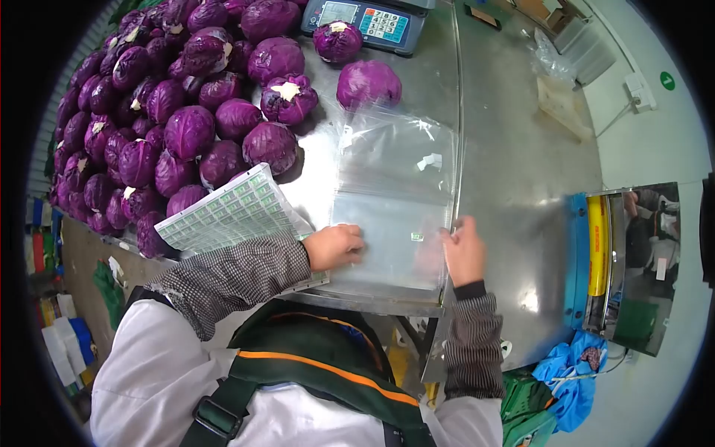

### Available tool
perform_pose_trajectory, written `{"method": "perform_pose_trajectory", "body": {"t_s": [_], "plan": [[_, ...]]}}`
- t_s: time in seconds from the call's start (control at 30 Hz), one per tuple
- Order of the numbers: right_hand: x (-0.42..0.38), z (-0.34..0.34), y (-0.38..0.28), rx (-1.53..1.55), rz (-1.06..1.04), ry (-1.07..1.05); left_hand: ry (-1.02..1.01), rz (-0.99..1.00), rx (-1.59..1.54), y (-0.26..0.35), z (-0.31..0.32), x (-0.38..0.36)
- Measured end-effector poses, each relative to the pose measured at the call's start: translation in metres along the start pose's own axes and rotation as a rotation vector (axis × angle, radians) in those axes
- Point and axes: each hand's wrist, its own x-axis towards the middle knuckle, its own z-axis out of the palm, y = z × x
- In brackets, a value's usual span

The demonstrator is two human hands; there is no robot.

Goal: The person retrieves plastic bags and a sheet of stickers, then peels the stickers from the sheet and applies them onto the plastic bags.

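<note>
Clear plastic bags (391,205) lie flat in a stack on the steel table in front of me. A small green label (417,237) sits on the top bag near its right edge. My left hand (335,247) has curled fingers over the bag's left edge; what they hold, if anything, is hidden. At the right edge, my right hand (465,252) is closed, thumb and fingers pinching the plastic. A sheet of green-and-white labels (234,211) lies beside and partly under my left forearm, its far corner raised.
A large pile of red cabbages (190,132) covers the table's left side. A loose red cabbage (369,84) sits just beyond the bags, near a digital scale (365,24). A machine with a blue-and-yellow side (588,253) stands at the right. Green crates (527,410) sit below.
</note>
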Motion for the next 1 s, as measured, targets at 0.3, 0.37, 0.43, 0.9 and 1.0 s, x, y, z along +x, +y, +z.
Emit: {"method": "perform_pose_trajectory", "body": {"t_s": [0.3,0.37,0.43,0.9,1.0], "plan": [[-0.075,0.042,-0.083,0.226,-0.462,0.072,1.136,-0.333,-0.62,-0.014,-0.184,0.072],[-0.078,0.075,-0.102,0.226,-0.474,-0.027,0.864,-0.25,-0.441,-0.017,-0.179,0.036],[-0.078,0.111,-0.111,0.22,-0.452,-0.029,0.506,0.126,0.097,-0.006,-0.161,-0.002],[-0.073,0.112,-0.135,0.943,-0.115,-0.483,-0.373,-0.19,-0.142,-0.003,-0.199,-0.03],[-0.072,0.096,-0.133,0.876,-0.194,-0.513,0.019,0.124,0.398,0.006,-0.192,-0.034]]}}
